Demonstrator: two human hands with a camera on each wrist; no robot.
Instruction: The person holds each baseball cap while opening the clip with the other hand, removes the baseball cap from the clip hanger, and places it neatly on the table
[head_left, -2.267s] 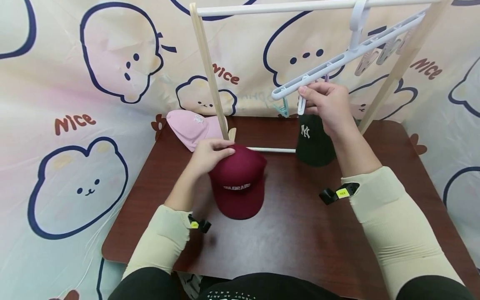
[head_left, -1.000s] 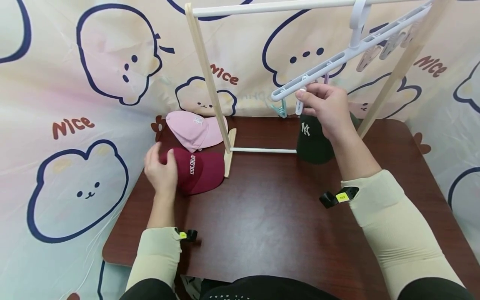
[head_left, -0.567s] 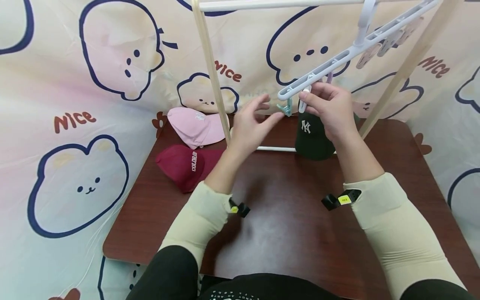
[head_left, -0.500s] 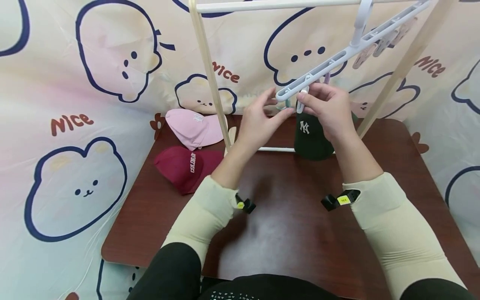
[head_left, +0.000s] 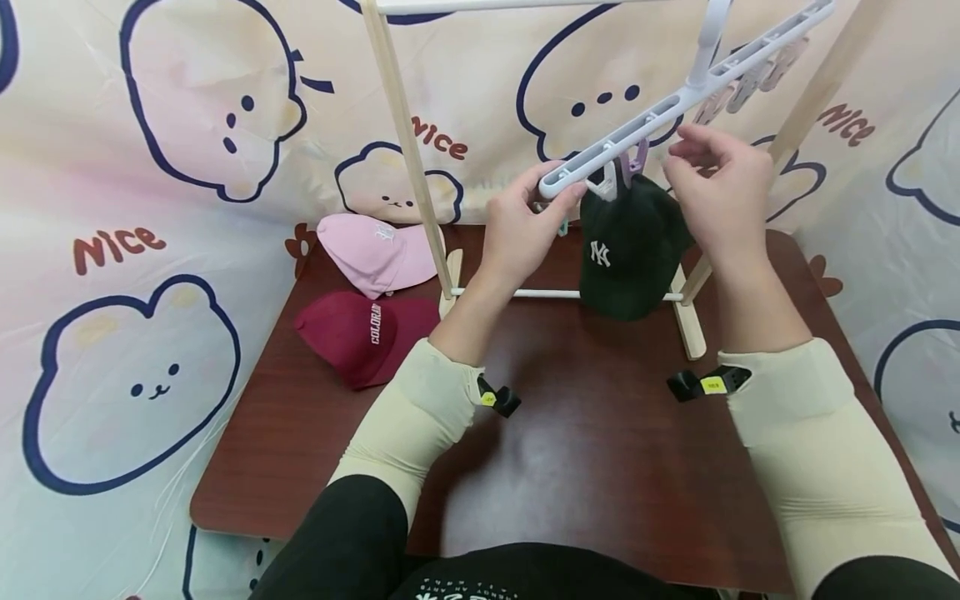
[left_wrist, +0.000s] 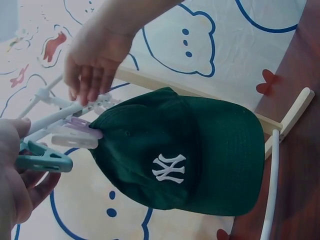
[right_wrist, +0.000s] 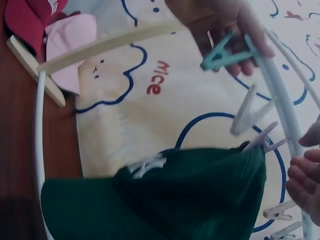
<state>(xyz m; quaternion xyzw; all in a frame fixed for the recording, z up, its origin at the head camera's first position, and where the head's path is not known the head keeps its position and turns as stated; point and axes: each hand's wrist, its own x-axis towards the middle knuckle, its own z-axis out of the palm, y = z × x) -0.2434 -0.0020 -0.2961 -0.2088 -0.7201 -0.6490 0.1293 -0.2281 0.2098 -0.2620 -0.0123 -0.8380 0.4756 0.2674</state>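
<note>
A white clip hanger [head_left: 675,104] slants below the rack's top bar. My left hand [head_left: 517,225] grips its near end, thumb along the bar, beside a teal clip [left_wrist: 45,162]. From a purple clip [right_wrist: 262,137] hangs a dark green cap [head_left: 633,258] with white letters, its brim downward. A white clip [right_wrist: 245,115] dangles between the teal and purple ones, apart from the cap in the right wrist view. My right hand [head_left: 723,196] is close to the hanger's middle, right of the cap, with loosely bent fingers and nothing held.
A maroon cap [head_left: 367,333] and a pink cap [head_left: 378,250] lie at the table's left back. The wooden rack's left post [head_left: 405,133] stands beside them. Several more clips [head_left: 746,83] hang toward the hanger's far end. The brown table [head_left: 600,458] stretches in front.
My left hand put the maroon cap down at the left, then came over to the hanger's end. My right hand let go of the white clip and moved right, uncovering the green cap.
</note>
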